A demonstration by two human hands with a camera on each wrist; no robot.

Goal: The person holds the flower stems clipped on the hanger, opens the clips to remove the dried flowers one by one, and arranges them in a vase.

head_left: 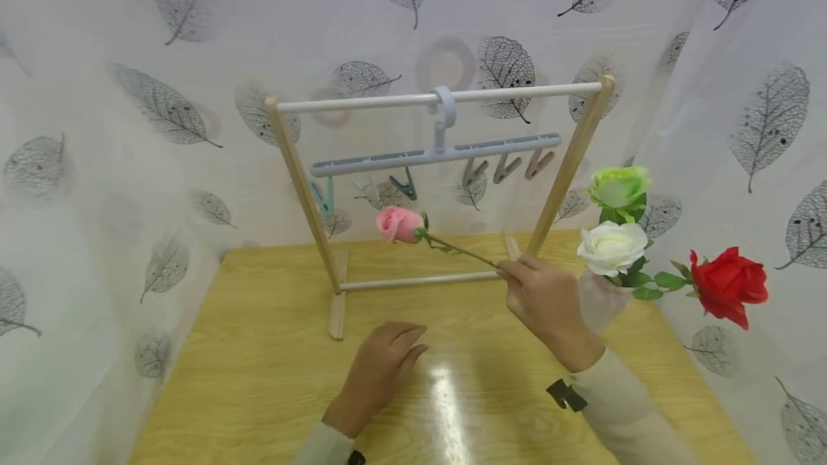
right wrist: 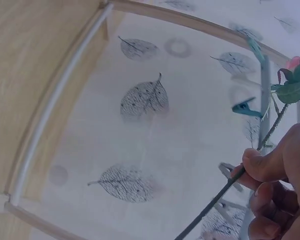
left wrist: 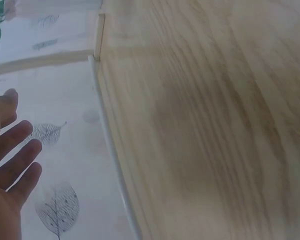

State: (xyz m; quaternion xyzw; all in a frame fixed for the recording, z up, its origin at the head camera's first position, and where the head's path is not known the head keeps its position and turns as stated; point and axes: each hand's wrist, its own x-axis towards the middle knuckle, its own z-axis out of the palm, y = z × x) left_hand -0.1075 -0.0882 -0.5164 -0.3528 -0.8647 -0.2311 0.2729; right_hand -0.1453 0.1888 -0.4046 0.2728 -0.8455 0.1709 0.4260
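Observation:
My right hand (head_left: 545,300) pinches the green stem (right wrist: 217,197) of a pink rose (head_left: 399,224) between thumb and fingers. The bloom points left, in front of the rack and below a grey-blue clip hanger (head_left: 439,155). Several clothespins hang from that hanger, among them a dark teal one (head_left: 403,184) just above the rose and a light teal one (head_left: 323,196) at the left end. Low over the table, my left hand (head_left: 381,364) holds nothing; its fingers are loosely extended in the left wrist view.
A wooden rack with white rods (head_left: 368,102) stands on the wood-grain table (head_left: 258,350). To the right, a pale vase (head_left: 601,300) holds a green rose (head_left: 619,186), a white rose (head_left: 612,248) and a red rose (head_left: 730,285). Leaf-patterned curtain (head_left: 161,235) surrounds the table.

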